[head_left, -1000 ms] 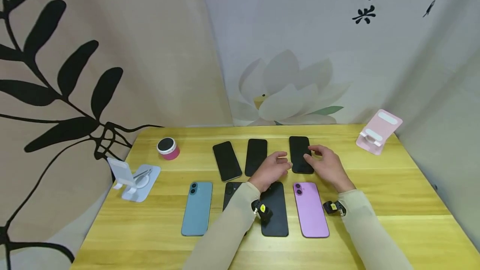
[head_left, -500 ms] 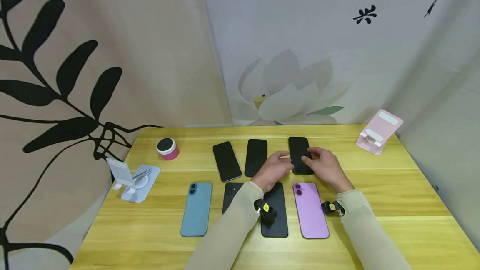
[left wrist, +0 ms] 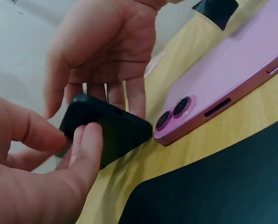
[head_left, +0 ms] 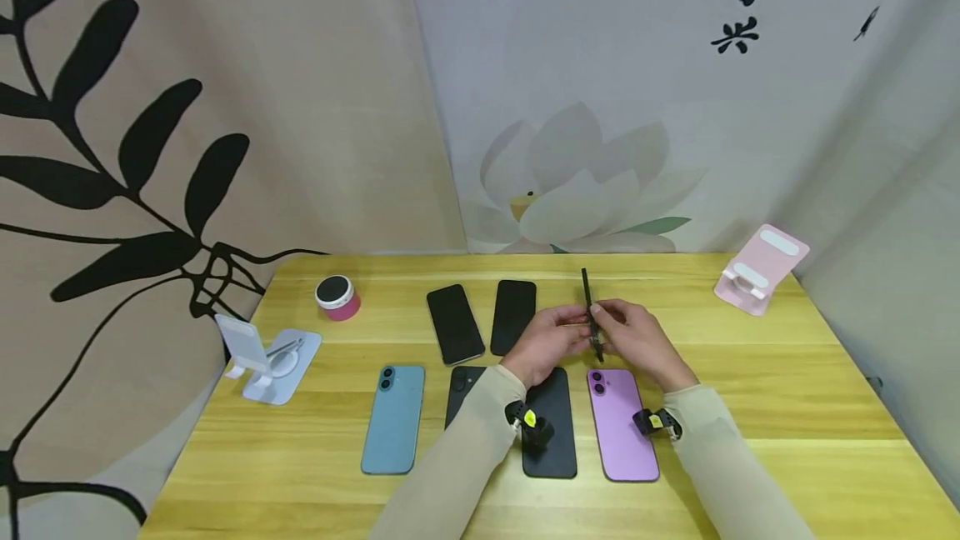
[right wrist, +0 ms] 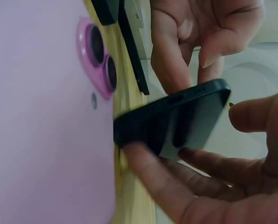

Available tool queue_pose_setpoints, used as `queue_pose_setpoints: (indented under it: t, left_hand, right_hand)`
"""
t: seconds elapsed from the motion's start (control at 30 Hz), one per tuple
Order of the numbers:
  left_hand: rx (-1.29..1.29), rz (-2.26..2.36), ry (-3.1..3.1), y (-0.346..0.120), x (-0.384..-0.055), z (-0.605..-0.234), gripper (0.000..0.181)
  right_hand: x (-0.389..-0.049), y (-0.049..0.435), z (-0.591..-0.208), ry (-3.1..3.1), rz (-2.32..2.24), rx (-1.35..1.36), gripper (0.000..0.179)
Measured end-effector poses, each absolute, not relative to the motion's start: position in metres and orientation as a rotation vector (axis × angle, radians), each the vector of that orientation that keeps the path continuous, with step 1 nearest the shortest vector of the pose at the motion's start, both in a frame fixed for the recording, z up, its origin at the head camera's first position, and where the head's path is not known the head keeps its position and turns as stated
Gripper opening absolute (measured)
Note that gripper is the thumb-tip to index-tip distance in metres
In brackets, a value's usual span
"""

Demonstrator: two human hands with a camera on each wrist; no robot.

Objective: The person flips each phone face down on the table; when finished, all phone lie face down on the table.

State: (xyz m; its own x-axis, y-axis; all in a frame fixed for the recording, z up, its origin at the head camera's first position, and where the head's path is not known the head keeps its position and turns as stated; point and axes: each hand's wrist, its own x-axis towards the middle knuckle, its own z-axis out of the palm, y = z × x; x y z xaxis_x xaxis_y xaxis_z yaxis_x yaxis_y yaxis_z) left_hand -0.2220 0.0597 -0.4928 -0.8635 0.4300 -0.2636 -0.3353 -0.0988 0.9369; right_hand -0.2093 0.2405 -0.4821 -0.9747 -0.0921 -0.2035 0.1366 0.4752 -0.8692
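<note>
Head view: phone (head_left: 593, 328) tilts between left hand (head_left: 543, 345) and right hand (head_left: 642, 343).

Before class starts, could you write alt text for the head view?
A person's hands hold a dark phone edge-on over a wooden table. A blue phone, a purple phone and four dark ones lie nearby, with a pale stand left, a pink stand right.

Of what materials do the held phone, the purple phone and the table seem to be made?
Held phone: one face probably glossy glass, carrying reflections.
Purple phone: satiny back, perhaps frosted glass or plastic; highlights look soft.
Table: wood or wood-print laminate, judging by its grain.
</note>
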Motion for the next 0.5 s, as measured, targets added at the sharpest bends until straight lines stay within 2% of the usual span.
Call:
queue_pose_setpoints:
  t: [0.07,0.3,0.5]
  left_hand:
    - [0.130,1.967,1.699,0.059,-0.221,-0.495,0.048]
    - [0.209,1.864,1.736,0.060,-0.218,-0.500,0.053]
    - [0.199,1.896,1.787,0.059,-0.218,-0.494,0.049]
  right_hand:
    - [-0.209,0.240,-0.482,2.503,-1.506,0.035,0.066]
    - [-0.210,0.240,-0.482,2.608,-1.431,0.011,0.048]
    - [-0.206,0.242,-0.469,2.678,-1.443,0.032,0.045]
